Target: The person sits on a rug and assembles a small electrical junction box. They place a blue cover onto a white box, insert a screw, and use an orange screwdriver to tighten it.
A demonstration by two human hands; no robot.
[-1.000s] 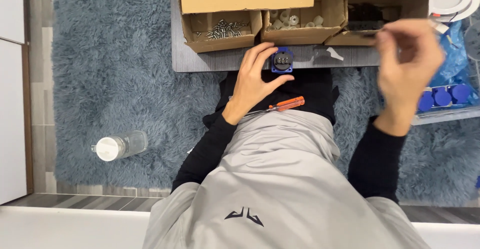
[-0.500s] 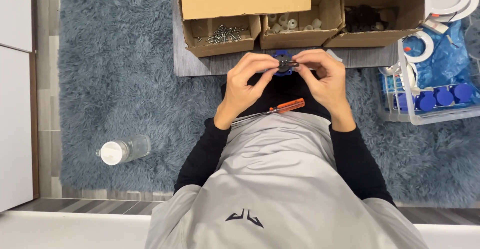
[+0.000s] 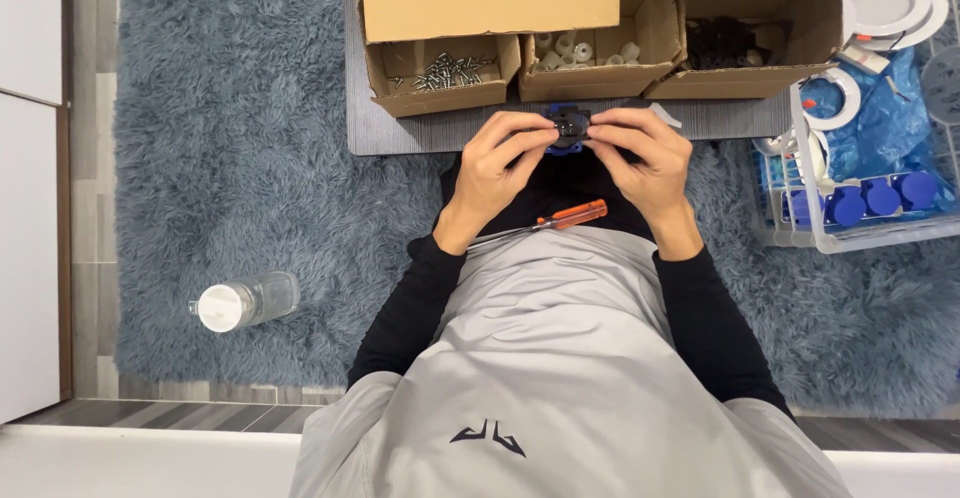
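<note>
My left hand and right hand pinch the blue part between fingertips, screwdriver on my lap below, screw box ahead, bottle left.

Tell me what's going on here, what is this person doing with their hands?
A person sitting on a blue shaggy rug holds a small blue and black part between both hands, the left hand and right hand pinching it from either side. An orange-handled screwdriver lies on their lap. In front sit cardboard boxes: one with screws, one with white pieces, one with black pieces. A clear bottle lies on the rug.
</note>
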